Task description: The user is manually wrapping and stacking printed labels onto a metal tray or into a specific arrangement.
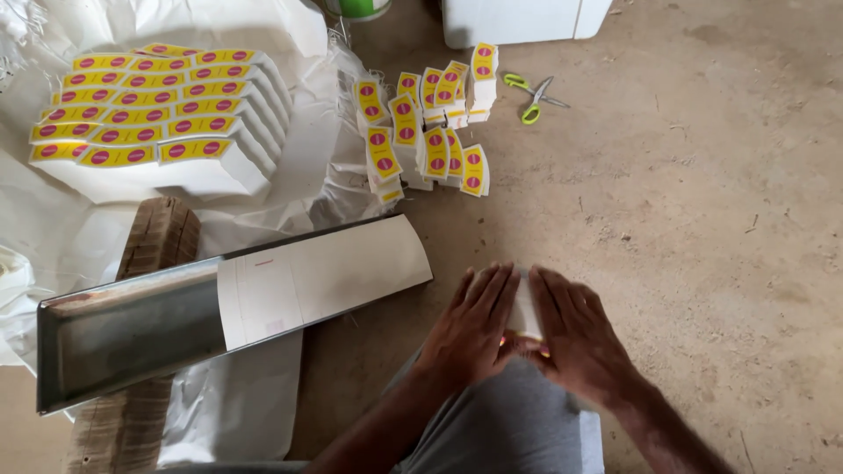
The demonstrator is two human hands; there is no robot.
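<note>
Both hands are pressed together low in the middle of the head view, over my grey-clad knee. My left hand (472,323) and my right hand (575,333) close around a thin stack of white paper pieces (528,314) with a bit of yellow and red showing at its lower edge. Most of the stack is hidden between the palms. Farther away on the floor lie small upright bundles of yellow-and-red labels (428,133). A large fanned block of the same labels (149,118) rests on white sacking at the upper left.
A metal channel (132,329) with a white sheet (325,274) laid in it lies across a brown block (158,237) at the left. Green-handled scissors (534,96) rest on the concrete floor beyond the bundles. A white box (518,19) stands at the top.
</note>
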